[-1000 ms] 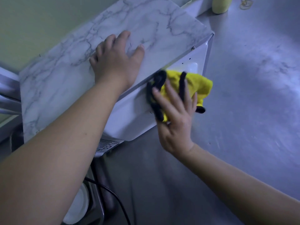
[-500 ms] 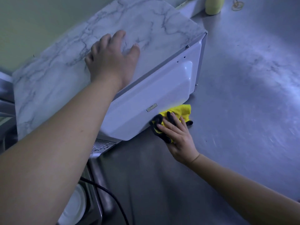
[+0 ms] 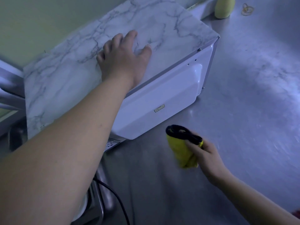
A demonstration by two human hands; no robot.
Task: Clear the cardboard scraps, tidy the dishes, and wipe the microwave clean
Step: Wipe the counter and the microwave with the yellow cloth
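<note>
A white microwave (image 3: 164,101) with a marble-patterned top stands on the steel counter, its plain white back panel turned toward me. My left hand (image 3: 123,62) lies flat on the marble top, fingers spread. My right hand (image 3: 206,156) grips a yellow cloth with a black edge (image 3: 181,148), held just above the counter, in front of the microwave's lower edge and apart from it.
The steel counter (image 3: 243,111) stretches to the right. A pale yellow-green container (image 3: 224,7) and a small rubber band (image 3: 247,8) sit at the far top. A black power cord (image 3: 120,202) runs down beside a sink edge and a white dish (image 3: 81,208) at the bottom left.
My right hand wiped the cloth down the microwave's back panel, then pulled it off the panel toward me. My left hand stayed on the top.
</note>
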